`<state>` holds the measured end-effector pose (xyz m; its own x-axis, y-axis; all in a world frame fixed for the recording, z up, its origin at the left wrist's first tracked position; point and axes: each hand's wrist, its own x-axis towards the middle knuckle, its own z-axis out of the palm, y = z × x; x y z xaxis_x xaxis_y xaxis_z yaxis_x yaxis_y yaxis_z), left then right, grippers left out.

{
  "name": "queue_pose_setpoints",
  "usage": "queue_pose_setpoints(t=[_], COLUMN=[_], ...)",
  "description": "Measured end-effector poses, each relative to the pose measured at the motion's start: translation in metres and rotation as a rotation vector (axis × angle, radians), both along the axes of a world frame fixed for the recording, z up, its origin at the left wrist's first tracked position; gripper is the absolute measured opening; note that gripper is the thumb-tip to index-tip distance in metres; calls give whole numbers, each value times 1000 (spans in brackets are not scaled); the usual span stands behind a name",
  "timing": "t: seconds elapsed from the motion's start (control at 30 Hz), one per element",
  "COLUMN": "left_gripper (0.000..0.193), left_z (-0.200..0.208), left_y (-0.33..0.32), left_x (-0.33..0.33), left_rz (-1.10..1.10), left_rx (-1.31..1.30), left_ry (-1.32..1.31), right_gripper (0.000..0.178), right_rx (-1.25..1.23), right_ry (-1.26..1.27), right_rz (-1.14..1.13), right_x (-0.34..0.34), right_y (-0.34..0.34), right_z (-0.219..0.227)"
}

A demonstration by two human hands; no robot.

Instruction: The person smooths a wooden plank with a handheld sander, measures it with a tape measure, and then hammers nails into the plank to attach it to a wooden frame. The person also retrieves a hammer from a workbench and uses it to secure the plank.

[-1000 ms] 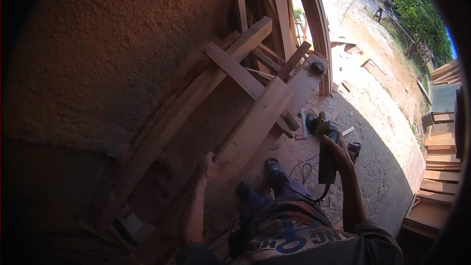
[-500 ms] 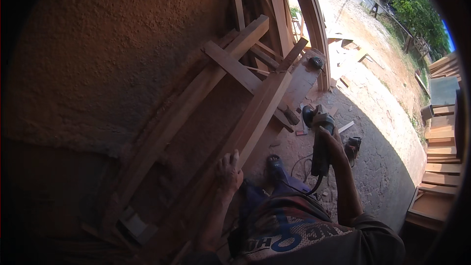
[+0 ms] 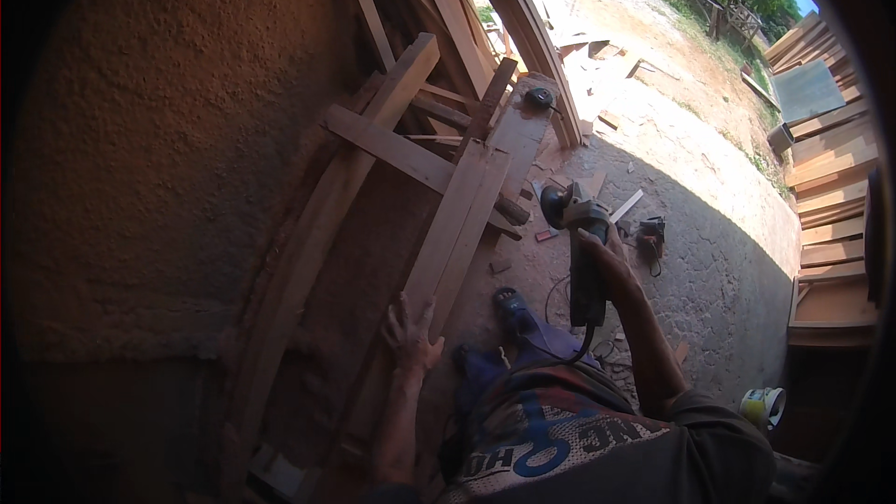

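My left hand (image 3: 413, 336) lies with fingers spread on the near part of a long wooden beam (image 3: 455, 224). The beam runs away from me and rests over a crossing board (image 3: 387, 149). In my right hand (image 3: 605, 257) is an angle grinder (image 3: 586, 215), gripped around its dark body. Its round disc (image 3: 555, 206) points to the left, held in the air to the right of the beam and apart from it. A black cord hangs from the grinder's lower end.
Another long beam (image 3: 313, 233) lies along the rough wall (image 3: 187, 131). Curved timber frames (image 3: 523, 28) lean at the back. A dark power tool (image 3: 651, 235) and offcuts lie on the floor. Stacked boards (image 3: 831, 233) line the right, near a white bucket (image 3: 763, 406).
The view has swung right, so the scene sits farther left. My left hand's fingers are more spread, and the beam under it shows a broader upper face. The right hand still holds the grinder.
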<state>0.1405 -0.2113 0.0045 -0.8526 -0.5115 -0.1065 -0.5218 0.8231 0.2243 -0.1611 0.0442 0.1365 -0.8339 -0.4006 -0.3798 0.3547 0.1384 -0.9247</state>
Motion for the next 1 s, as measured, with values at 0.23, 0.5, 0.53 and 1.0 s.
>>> queue_pose_setpoints(t=[0.23,0.5,0.53,1.0], left_gripper=[62,29,26,56], left_z=[45,98,102,68], left_y=[85,118,122,169], left_x=[-58,-76,-77,-132], left_rz=[-192,-350,-348,-34], left_rx=[585,693,681,1470], left_ry=[459,441,449,126], right_gripper=[67,67,69,92], right_rx=[-116,-212,-196,-27], right_ry=[-60,-62,-67,14], right_rz=[-105,-197,-193,-328], right_x=[24,56,58,46], right_y=[-28,-26,-21,25], right_z=[-15,-24,-26,-75])
